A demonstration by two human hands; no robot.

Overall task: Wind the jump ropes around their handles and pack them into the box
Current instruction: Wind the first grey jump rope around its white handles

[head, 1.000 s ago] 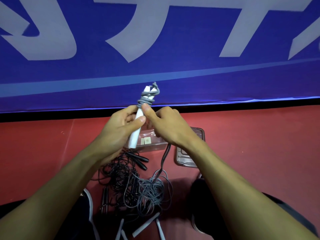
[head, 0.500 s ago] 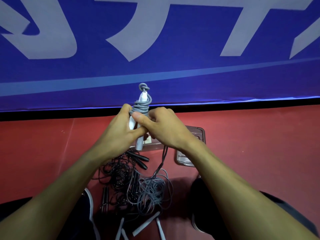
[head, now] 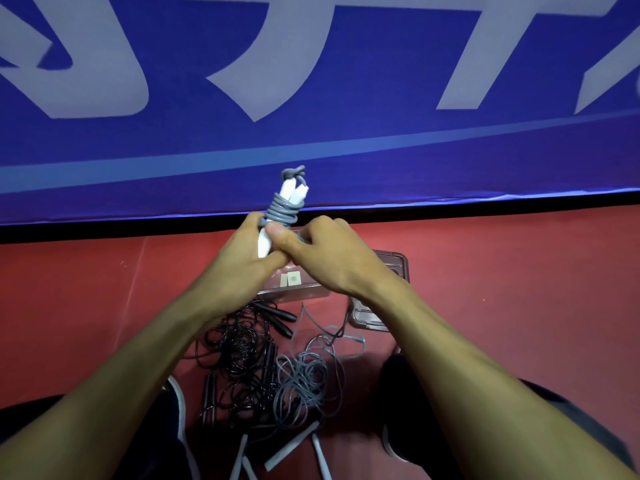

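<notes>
Here, mid-frame, the left hand (head: 239,258) grips the white handles (head: 292,194) while the right hand (head: 325,258) pinches the gray rope (head: 280,214), winding it (loose slack trails down). Next: more turns, then the box (head: 391,268).

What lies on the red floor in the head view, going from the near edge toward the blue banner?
White handles → grey rope tangle → black handles → clear box → both hands on the white-handled rope: left hand, right hand.
</notes>
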